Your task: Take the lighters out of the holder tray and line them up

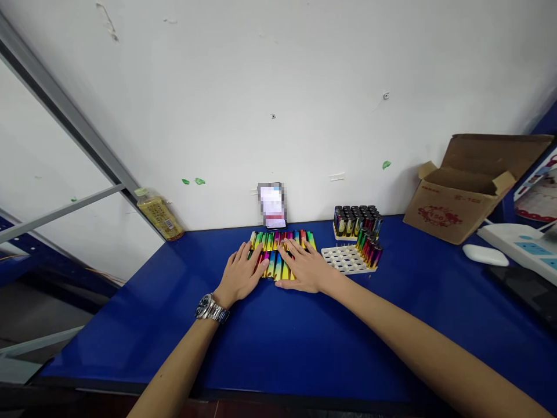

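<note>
**Inspector:** Report, largest item first.

**Operator:** I see a blue table [278, 348] against a white wall. An open cardboard box [470, 186] sits far right. A white grid tray [343, 258], part-filled with iridescent lighters, lies right of centre.

**Inspector:** The hands?

**Operator:** Both rest flat, fingers spread, on the rows of rainbow lighters [278, 255] lying at table centre near the wall. My left hand [241, 276], watch [211, 309] at its wrist, covers their left side; my right hand [304, 270] their right. Neither pinches anything.

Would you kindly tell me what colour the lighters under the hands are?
The lighters are a shiny rainbow gradient, seen best in the head view.
</note>
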Demonstrator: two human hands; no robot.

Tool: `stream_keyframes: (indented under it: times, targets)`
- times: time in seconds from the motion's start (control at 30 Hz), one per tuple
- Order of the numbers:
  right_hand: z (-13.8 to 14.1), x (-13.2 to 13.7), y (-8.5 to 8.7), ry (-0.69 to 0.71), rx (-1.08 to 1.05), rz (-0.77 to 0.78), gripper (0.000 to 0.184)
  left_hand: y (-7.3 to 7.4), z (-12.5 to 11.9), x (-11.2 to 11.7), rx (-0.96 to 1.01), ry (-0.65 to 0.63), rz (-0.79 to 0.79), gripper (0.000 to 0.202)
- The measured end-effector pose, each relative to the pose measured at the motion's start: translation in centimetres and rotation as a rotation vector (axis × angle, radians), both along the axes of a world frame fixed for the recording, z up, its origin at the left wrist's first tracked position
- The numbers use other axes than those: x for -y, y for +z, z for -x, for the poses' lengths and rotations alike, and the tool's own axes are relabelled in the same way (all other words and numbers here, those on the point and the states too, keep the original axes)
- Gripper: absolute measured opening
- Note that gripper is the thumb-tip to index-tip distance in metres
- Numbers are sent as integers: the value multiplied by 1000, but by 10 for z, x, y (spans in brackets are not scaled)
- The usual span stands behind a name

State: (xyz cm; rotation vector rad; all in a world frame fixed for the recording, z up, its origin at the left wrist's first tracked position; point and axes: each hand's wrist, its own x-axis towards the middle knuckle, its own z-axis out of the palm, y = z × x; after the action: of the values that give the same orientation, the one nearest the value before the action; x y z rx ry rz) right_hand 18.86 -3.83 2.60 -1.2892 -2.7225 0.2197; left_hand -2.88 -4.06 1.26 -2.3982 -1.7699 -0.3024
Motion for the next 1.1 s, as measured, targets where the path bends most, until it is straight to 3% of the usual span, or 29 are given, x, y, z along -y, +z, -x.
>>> stream_keyframes:
  times: [0.27, 0.47, 0.7, 1.1]
  targets:
    - [-8, 7, -7, -39, -6, -45, 100, -1, 7, -6, 32, -104, 31, 63]
    - [-10, 4, -3, 9, 2, 21, 95, -2, 3, -4, 11, -103, 50, 68]
    - [-10, -5, -3, 27, 5, 30, 96, -1, 1, -4, -36, -103, 77, 91]
    - [-10, -2, -2, -9, -14, 54, 92, -2, -1, -4, -89, -95, 30, 90]
